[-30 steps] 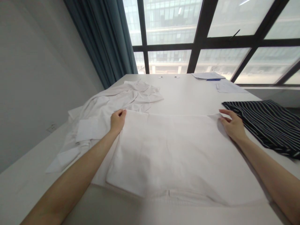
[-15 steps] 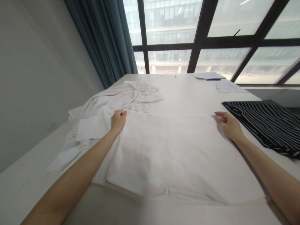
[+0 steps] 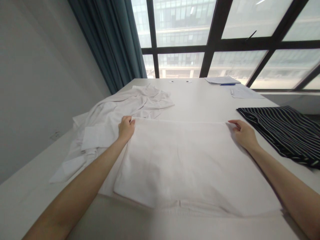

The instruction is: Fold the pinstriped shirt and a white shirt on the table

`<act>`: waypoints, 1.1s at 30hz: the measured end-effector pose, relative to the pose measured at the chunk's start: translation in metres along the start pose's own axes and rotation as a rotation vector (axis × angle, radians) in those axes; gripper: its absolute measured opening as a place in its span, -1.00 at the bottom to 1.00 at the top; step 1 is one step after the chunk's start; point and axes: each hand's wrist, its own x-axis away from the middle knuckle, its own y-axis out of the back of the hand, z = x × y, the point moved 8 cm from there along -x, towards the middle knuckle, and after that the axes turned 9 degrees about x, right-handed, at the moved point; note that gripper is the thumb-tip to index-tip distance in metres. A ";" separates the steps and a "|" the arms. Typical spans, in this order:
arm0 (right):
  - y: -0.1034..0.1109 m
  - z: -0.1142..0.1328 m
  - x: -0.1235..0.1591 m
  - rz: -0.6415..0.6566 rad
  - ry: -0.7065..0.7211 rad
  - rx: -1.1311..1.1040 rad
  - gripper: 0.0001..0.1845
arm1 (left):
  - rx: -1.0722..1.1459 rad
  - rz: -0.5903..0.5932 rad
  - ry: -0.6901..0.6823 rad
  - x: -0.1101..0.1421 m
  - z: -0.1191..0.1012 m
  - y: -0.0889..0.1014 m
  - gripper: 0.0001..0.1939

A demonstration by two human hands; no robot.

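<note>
A white folded cloth lies spread over the near part of the table, its far edge running straight between my hands. My left hand is closed on its far left corner, thumb on top. At the far right corner, my right hand pinches the edge between thumb and index finger. The exact garment kind of the cloth cannot be made out. Just beyond my left hand lies a crumpled white garment, with folded white pieces at its near end.
On the right of the white table lies a black-and-white striped cloth, close to my right forearm. Paper sheets and a blue pen rest at the far right. A blue curtain hangs before the window.
My right hand has moved a little left and its thumb and finger have closed on the cloth's corner. My left hand has stayed at its corner.
</note>
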 end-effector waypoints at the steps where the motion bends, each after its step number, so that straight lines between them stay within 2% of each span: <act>1: 0.001 0.001 0.000 -0.009 0.015 0.023 -0.57 | -0.001 0.000 0.000 0.000 0.000 0.000 -0.91; 4: 0.012 0.013 0.002 -0.088 0.099 0.092 -0.58 | -0.003 0.002 -0.001 0.000 0.000 0.000 -0.90; 7: 0.028 0.042 0.011 -0.207 0.275 0.153 -0.59 | -0.007 0.005 -0.001 0.000 -0.001 -0.001 -0.89; 9: 0.025 0.064 0.019 -0.156 0.416 0.162 -0.59 | -0.011 0.010 0.000 0.000 -0.001 -0.001 -0.88; 11: 0.009 0.079 0.026 0.014 0.507 0.173 -0.58 | -0.017 0.018 0.004 0.000 -0.001 -0.001 -0.88; 13: -0.011 0.080 0.030 0.187 0.501 0.224 -0.54 | -0.023 0.027 0.012 0.000 0.000 -0.002 -0.88; 15: -0.024 0.071 0.030 0.281 0.430 0.291 -0.47 | -0.032 0.035 0.025 0.000 0.000 -0.003 -0.86; 19: -0.031 0.060 0.028 0.314 0.364 0.390 -0.38 | -0.057 0.066 0.068 -0.002 0.003 -0.007 -0.84; 24: -0.030 0.062 0.030 0.361 0.353 0.456 -0.35 | -0.102 0.062 0.142 -0.004 0.001 -0.002 -0.73; 27: -0.030 0.065 0.032 0.374 0.348 0.480 -0.35 | -0.148 0.000 0.100 0.005 -0.023 0.008 -0.53; 29: -0.029 0.066 0.032 0.376 0.347 0.490 -0.34 | -0.200 0.016 -0.074 0.019 -0.057 0.006 -0.46; 30: -0.029 0.067 0.032 0.376 0.347 0.493 -0.34 | -0.227 0.072 -0.195 0.029 -0.076 -0.002 -0.47; 33: -0.029 0.067 0.032 0.381 0.344 0.498 -0.34 | -0.262 0.421 -0.490 0.072 -0.118 -0.041 -0.51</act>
